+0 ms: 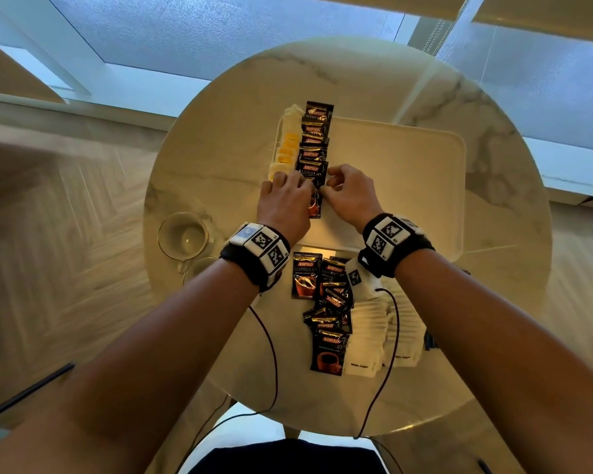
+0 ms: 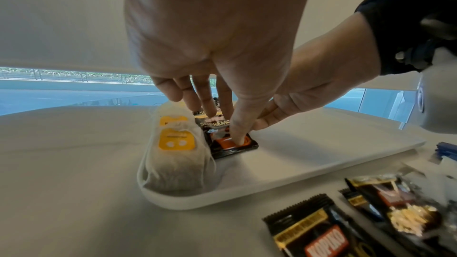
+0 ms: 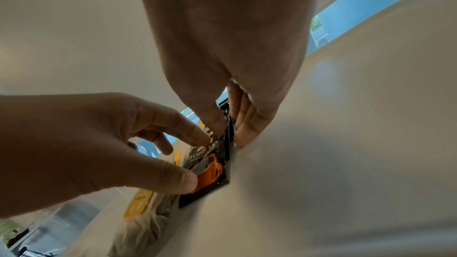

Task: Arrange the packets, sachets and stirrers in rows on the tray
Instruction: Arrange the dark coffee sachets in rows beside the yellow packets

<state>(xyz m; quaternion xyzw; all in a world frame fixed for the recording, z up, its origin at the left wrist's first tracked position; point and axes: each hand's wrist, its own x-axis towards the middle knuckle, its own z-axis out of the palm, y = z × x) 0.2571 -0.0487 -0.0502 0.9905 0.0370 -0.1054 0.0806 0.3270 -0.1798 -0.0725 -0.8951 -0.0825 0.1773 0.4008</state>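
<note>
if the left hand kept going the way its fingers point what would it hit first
Probably the row of black coffee packets on the tray: the left hand already touches the nearest packet and points along that row.

Both forearms are bare, with no sleeves. Each wrist carries a black strap fitted with white blocks that bear black-and-white square code markers. The left wrist band (image 1: 255, 253) has three such blocks in a curved row, one with a bluish face. The right wrist band (image 1: 396, 242) shows two marker blocks. A thin dark red cable (image 1: 271, 340) trails from each band toward the person's body.
</note>
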